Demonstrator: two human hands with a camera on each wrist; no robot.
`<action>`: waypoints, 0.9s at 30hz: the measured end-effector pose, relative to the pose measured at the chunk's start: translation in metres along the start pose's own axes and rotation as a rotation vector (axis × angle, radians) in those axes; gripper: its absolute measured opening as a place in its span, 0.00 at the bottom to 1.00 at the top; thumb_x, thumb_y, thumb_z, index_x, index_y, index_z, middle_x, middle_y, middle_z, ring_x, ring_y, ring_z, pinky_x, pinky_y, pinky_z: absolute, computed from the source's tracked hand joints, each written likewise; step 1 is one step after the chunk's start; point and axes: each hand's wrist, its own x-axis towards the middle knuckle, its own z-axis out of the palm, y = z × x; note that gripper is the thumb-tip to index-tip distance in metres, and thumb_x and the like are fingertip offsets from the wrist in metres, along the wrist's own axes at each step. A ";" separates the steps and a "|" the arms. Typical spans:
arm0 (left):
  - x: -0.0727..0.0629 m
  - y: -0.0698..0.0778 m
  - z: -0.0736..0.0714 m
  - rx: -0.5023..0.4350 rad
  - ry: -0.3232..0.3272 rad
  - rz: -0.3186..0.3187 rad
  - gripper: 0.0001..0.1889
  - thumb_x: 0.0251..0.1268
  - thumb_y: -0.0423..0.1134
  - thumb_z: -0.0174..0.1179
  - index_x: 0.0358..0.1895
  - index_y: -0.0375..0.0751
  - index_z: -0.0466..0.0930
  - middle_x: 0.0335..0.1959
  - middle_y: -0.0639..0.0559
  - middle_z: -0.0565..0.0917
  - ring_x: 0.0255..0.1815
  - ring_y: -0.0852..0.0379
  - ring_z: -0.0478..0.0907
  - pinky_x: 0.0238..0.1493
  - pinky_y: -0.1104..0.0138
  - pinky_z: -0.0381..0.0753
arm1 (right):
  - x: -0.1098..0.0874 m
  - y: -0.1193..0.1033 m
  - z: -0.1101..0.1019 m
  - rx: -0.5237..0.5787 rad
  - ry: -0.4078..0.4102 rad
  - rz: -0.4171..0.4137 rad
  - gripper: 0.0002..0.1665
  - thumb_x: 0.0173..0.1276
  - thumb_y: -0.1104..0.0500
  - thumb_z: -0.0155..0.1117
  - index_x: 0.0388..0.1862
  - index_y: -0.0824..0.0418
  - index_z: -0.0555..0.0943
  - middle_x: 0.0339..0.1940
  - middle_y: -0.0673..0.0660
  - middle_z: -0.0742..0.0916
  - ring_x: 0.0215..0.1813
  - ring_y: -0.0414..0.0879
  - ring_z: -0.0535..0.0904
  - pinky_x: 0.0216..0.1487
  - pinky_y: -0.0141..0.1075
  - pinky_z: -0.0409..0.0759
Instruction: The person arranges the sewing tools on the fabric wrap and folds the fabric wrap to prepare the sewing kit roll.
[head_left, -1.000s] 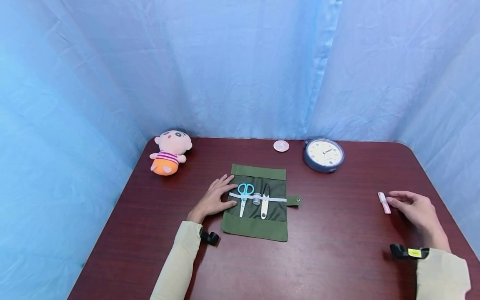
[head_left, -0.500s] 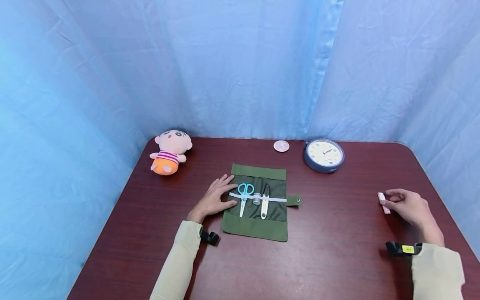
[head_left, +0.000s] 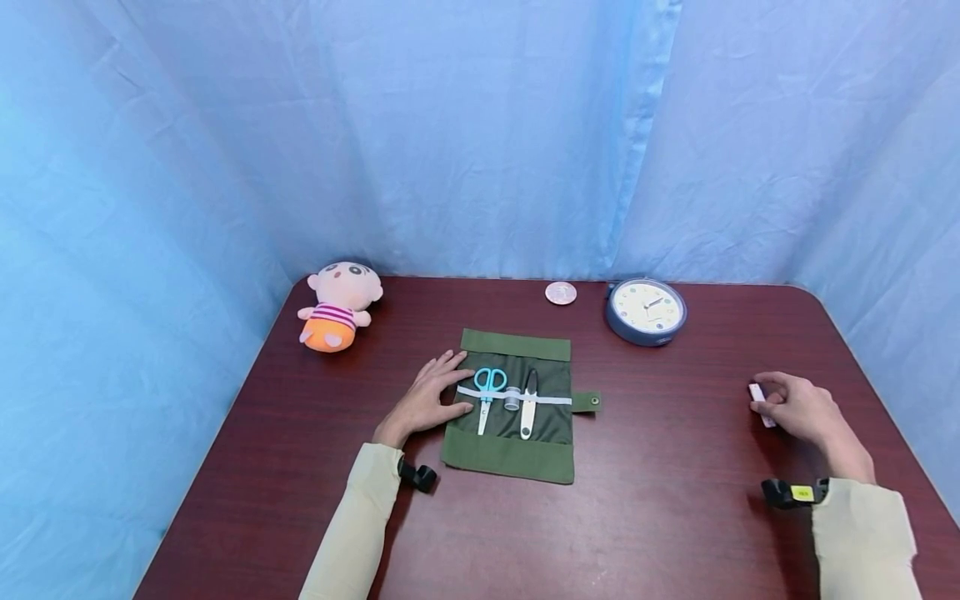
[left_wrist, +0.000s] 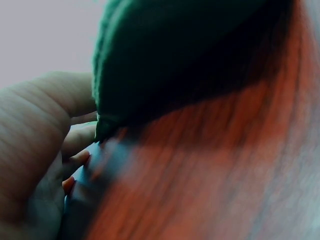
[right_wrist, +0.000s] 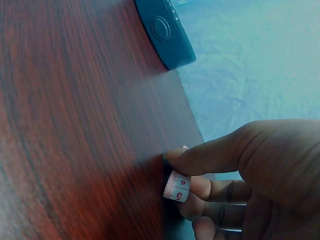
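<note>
My left hand (head_left: 427, 402) rests with spread fingers on the left edge of an unrolled green fabric pouch (head_left: 510, 460). Under the pouch's white elastic band sit turquoise-handled scissors (head_left: 491, 381), a small grey spool (head_left: 512, 401) and a slim white tool with a dark end (head_left: 528, 412). At the right of the table, my right hand (head_left: 806, 410) pinches a small folded tape measure (head_left: 759, 395) between thumb and fingers. Red numbers show on the tape measure (right_wrist: 177, 187) in the right wrist view. The left wrist view has the pouch's green cloth (left_wrist: 150, 55) beside my thumb.
A plush doll (head_left: 333, 308) sits at the back left of the dark wooden table (head_left: 660, 500). Along the back lie a round pinkish disc (head_left: 561, 292) and a blue-rimmed clock (head_left: 647, 310). The pouch's snap strap (head_left: 585, 402) points right. Blue curtains (head_left: 480, 142) hang behind.
My right hand has closed its thumb and fingers on the tape measure and moved slightly left with it. My left hand has stayed on the pouch.
</note>
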 end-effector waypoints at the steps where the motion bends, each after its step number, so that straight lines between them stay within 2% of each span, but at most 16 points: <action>1: 0.000 0.000 0.000 -0.002 0.000 -0.001 0.30 0.63 0.47 0.67 0.68 0.41 0.75 0.80 0.44 0.62 0.84 0.41 0.49 0.82 0.43 0.47 | 0.001 0.000 0.000 -0.001 -0.006 -0.006 0.29 0.69 0.58 0.63 0.63 0.74 0.72 0.28 0.55 0.86 0.29 0.42 0.75 0.31 0.34 0.67; 9: 0.000 -0.002 0.001 0.002 -0.001 -0.004 0.31 0.63 0.47 0.66 0.69 0.41 0.75 0.80 0.44 0.61 0.84 0.42 0.48 0.82 0.43 0.47 | 0.002 0.001 -0.001 0.023 0.021 -0.020 0.26 0.68 0.58 0.65 0.59 0.72 0.74 0.33 0.59 0.87 0.30 0.39 0.75 0.31 0.32 0.68; 14: 0.000 -0.001 0.001 0.000 -0.002 -0.003 0.30 0.63 0.47 0.67 0.68 0.42 0.75 0.80 0.44 0.61 0.84 0.42 0.48 0.82 0.43 0.47 | -0.001 0.005 0.001 0.136 0.046 -0.011 0.28 0.72 0.56 0.64 0.62 0.72 0.71 0.35 0.61 0.86 0.27 0.34 0.75 0.27 0.31 0.76; 18: 0.000 0.000 0.000 0.000 0.003 0.002 0.30 0.63 0.46 0.67 0.68 0.41 0.75 0.80 0.43 0.62 0.84 0.41 0.49 0.82 0.43 0.48 | -0.002 0.007 0.004 0.230 0.058 -0.003 0.30 0.75 0.54 0.61 0.67 0.71 0.68 0.36 0.62 0.86 0.25 0.36 0.78 0.25 0.34 0.82; 21: 0.000 0.000 0.000 0.003 0.002 0.000 0.30 0.64 0.47 0.67 0.69 0.42 0.75 0.80 0.43 0.62 0.84 0.41 0.49 0.82 0.43 0.47 | -0.002 0.007 0.005 0.283 0.069 0.013 0.31 0.76 0.53 0.60 0.68 0.71 0.68 0.33 0.58 0.87 0.25 0.38 0.81 0.26 0.35 0.84; 23: 0.000 0.000 0.000 0.006 -0.001 -0.002 0.30 0.64 0.47 0.67 0.69 0.42 0.75 0.80 0.43 0.62 0.84 0.41 0.49 0.82 0.43 0.47 | -0.002 0.007 0.007 0.329 0.075 0.027 0.32 0.75 0.52 0.60 0.68 0.71 0.67 0.31 0.52 0.86 0.25 0.38 0.83 0.26 0.35 0.85; 25: 0.000 0.000 0.000 0.008 -0.003 -0.004 0.31 0.64 0.47 0.67 0.69 0.42 0.75 0.80 0.43 0.61 0.84 0.41 0.49 0.82 0.43 0.47 | -0.001 0.008 0.008 0.395 0.079 0.037 0.33 0.75 0.52 0.61 0.68 0.72 0.67 0.30 0.44 0.85 0.26 0.38 0.84 0.28 0.34 0.85; 27: 0.001 0.000 0.000 0.009 -0.005 -0.006 0.31 0.64 0.47 0.67 0.69 0.42 0.75 0.80 0.44 0.61 0.84 0.41 0.49 0.82 0.43 0.47 | -0.001 0.009 0.009 0.494 0.084 0.037 0.29 0.74 0.54 0.62 0.65 0.69 0.69 0.29 0.38 0.84 0.27 0.37 0.85 0.29 0.33 0.86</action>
